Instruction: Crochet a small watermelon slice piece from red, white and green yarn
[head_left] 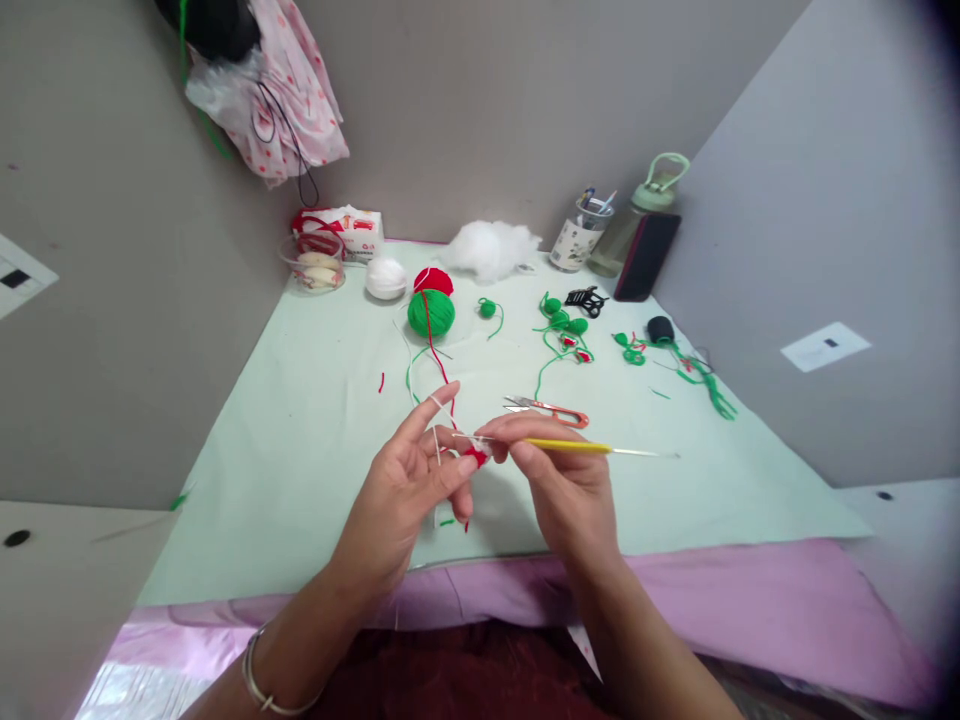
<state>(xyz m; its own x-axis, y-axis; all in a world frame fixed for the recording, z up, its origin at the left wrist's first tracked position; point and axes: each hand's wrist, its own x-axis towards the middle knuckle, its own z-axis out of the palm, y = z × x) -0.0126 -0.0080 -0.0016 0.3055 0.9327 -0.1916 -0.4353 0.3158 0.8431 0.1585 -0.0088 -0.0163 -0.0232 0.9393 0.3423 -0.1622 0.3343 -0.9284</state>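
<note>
My left hand (420,465) pinches a small red and white crochet piece (477,456) between thumb and fingers. White yarn runs over its raised index finger. In my right hand (562,475) is a crochet hook (570,446) with a yellow handle, held like a pen. The hook's thin left end meets the top of the crochet piece; its other metal end points right. Red yarn (439,365) trails from the work toward a red yarn ball (433,282) behind a green yarn ball (431,314). Thread snips (551,410) with orange handles lie just beyond my right hand.
A white yarn ball (385,279), white stuffing (491,250), a pen cup (581,235), a green bottle (637,215) and a leaning phone (648,257) line the back. Small green crochet pieces (559,315), a black claw clip (586,300) and yarn scraps lie at right.
</note>
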